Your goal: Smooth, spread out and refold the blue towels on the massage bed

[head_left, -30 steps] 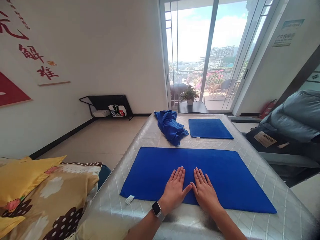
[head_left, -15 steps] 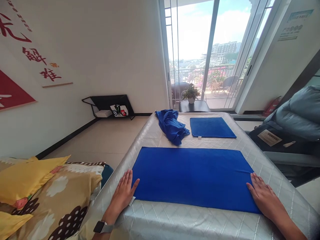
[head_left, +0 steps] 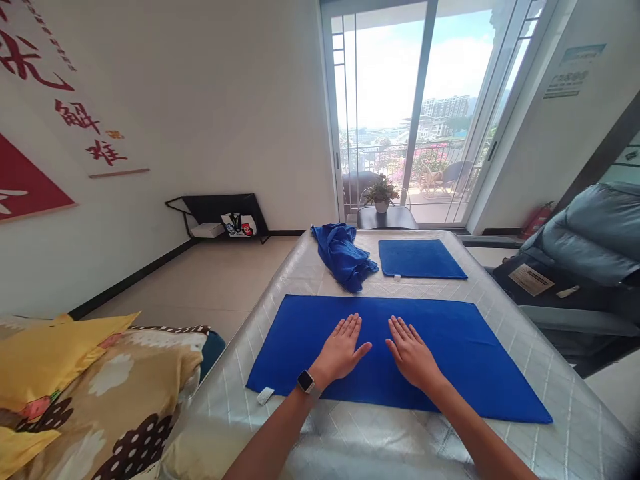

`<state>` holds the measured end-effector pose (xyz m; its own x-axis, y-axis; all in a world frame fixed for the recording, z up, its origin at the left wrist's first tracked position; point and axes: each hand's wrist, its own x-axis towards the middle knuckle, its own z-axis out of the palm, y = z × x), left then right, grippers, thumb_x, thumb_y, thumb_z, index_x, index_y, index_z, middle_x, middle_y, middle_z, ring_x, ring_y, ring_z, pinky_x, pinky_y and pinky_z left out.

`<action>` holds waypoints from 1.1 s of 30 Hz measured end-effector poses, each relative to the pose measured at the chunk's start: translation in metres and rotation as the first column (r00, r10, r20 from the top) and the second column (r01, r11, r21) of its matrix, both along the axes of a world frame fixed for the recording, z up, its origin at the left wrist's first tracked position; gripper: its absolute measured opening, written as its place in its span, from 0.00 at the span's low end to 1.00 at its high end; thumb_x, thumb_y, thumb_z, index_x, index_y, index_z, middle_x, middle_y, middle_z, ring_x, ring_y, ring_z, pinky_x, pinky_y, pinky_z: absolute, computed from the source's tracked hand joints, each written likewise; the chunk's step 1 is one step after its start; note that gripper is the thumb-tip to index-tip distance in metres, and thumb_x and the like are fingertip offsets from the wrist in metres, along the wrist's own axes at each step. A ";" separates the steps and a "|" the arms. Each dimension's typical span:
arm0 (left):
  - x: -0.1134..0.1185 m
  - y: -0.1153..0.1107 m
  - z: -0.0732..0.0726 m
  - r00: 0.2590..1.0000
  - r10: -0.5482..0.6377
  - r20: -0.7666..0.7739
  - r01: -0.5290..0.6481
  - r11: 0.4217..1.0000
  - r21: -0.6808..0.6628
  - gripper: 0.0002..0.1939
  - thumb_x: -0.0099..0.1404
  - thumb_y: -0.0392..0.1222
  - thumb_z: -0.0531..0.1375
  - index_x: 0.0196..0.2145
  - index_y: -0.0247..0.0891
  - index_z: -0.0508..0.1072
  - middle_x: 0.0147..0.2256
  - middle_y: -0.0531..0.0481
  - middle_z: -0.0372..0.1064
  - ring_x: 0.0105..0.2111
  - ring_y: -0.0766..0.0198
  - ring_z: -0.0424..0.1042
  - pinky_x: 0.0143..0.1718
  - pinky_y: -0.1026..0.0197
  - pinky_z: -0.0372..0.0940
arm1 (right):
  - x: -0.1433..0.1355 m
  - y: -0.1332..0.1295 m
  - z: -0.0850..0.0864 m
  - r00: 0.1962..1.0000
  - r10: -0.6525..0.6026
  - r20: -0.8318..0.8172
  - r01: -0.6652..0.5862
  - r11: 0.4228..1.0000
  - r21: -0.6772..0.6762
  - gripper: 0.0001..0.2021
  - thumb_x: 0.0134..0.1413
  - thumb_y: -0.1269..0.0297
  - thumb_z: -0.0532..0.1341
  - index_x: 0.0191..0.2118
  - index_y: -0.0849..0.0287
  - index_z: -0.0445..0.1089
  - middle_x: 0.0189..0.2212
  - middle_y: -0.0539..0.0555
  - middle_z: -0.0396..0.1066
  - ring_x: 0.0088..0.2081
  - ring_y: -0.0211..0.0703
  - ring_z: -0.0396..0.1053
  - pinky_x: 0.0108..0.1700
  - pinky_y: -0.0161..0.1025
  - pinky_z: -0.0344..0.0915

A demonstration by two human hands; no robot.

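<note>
A long blue cloth point(head_left: 465, 360) lies spread flat across the near part of the silver quilted table cover point(head_left: 380, 443), a white tag at its near left corner. My left hand point(head_left: 343, 350), with a watch on the wrist, rests palm down left of the cloth's middle, fingers stretched out. Palm down a little to the right is my right hand point(head_left: 407, 350), its fingers also extended. Neither hand holds anything. Beyond the cloth are a crumpled blue cloth point(head_left: 345, 257) at the left and a smaller, flat blue cloth point(head_left: 423, 259) at the right.
Yellow and brown patterned bedding point(head_left: 115, 380) is at the lower left. A grey recliner point(head_left: 590, 233) stands close to the table's right side. Past the far edge, a potted plant point(head_left: 381, 195) sits on a black chair before the glass door.
Both hands have moved inward from the long cloth's left and right ends to near its middle. The view has shifted slightly.
</note>
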<state>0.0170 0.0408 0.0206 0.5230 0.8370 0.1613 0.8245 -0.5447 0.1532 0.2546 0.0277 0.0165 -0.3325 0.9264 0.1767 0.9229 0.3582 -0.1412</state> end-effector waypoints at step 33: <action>-0.009 0.070 -0.008 0.999 0.031 0.017 -0.033 0.993 0.117 0.35 0.75 0.59 0.37 0.68 0.32 0.53 0.67 0.39 0.51 0.68 0.56 0.49 0.66 0.50 0.51 | 0.017 0.068 0.005 0.997 -0.069 -0.039 0.067 0.997 -0.044 0.31 0.69 0.52 0.38 0.70 0.62 0.50 0.69 0.56 0.49 0.70 0.44 0.42 0.70 0.49 0.43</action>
